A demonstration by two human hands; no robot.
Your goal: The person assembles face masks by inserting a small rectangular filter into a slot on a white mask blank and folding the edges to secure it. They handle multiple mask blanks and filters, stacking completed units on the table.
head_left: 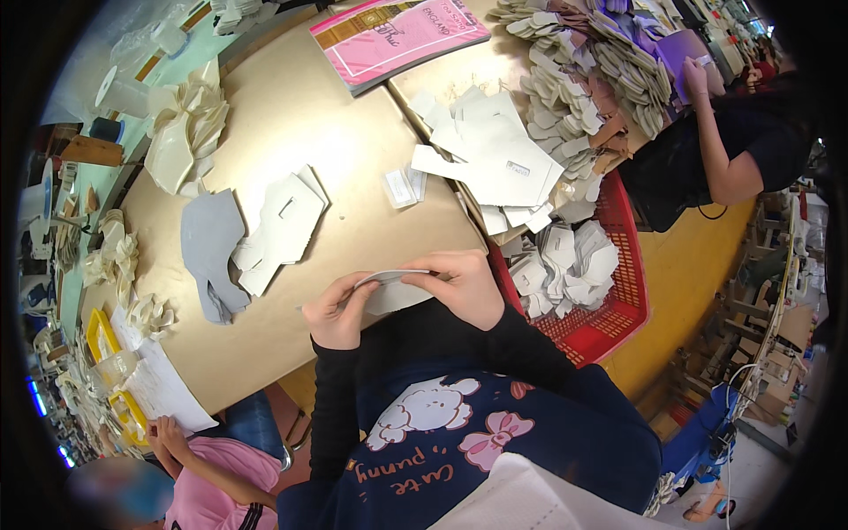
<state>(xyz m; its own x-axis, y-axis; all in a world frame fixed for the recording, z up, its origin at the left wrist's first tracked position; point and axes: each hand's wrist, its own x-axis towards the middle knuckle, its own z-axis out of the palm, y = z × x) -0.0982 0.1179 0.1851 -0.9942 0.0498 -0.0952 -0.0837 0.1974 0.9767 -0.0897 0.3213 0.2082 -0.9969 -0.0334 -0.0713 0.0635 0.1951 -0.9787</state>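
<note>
Close to my body, at the table's near edge, I hold a pale grey, flat cut piece with a curved upper edge. My left hand pinches its left end between thumb and fingers. At the other end, my right hand grips the upper edge with the thumb pressed on it. The fingertips behind the piece are hidden. Beyond my left hand lie a stack of white cut pieces and a darker grey stack. Small white labels rest on the table ahead of my hands.
A pink notebook lies at the far side. Loose white pieces cover the right of the table, beside a red basket holding more. One co-worker stands at right; another, in pink, sits at lower left.
</note>
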